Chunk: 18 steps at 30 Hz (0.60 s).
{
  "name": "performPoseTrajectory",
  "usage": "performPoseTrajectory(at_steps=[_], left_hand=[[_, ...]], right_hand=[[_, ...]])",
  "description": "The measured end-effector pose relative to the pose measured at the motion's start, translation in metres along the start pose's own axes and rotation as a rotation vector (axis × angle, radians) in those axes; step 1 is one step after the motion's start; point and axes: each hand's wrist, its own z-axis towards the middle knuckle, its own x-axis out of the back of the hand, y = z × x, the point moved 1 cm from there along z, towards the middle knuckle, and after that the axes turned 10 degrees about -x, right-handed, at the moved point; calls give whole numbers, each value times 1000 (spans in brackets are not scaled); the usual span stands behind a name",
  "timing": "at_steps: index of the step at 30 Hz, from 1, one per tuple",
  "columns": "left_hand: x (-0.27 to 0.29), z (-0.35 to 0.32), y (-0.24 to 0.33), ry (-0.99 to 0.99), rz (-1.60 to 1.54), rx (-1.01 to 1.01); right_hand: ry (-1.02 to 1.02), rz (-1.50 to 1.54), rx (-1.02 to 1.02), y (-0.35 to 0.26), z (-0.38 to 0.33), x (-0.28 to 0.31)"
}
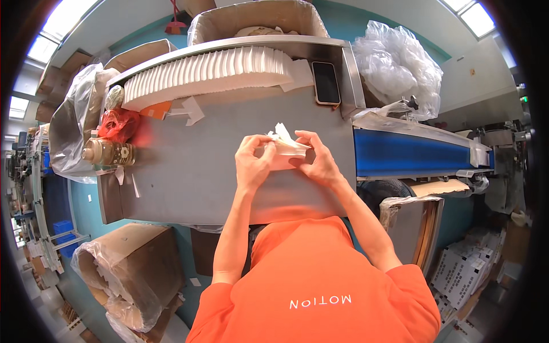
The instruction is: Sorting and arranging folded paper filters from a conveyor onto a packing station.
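Over the middle of the grey metal worktable [189,171], both hands hold a small white folded-paper packet [290,151]. Loose white flaps stick up from its top. My left hand [254,162] grips the left end, thumb and fingers bent round it. At the right end, my right hand [321,164] has its thumb low on the near side and its fingers curled over the top. Along the back of the table stands a long, tightly packed row of white folded papers [206,77]. What lies inside the packet I cannot make out.
A black phone [326,83] lies at the back right, before the metal rim. A blue conveyor belt [412,152] runs off to the right. On the left sit a bottle [111,152] and a red plastic bag [120,124]. An open cardboard box [137,257] stands lower left.
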Motion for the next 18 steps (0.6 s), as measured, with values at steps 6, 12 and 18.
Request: performPoseTrajectory(at_steps=[6, 12, 18], left_hand=[[10, 4, -25, 248, -556, 314], [76, 35, -53, 645, -893, 363], [24, 1, -42, -76, -1338, 493]], right_hand=[[-49, 182, -61, 18, 1, -15], [-136, 190, -157, 4, 9, -5], [-480, 391, -297, -21, 48, -5]])
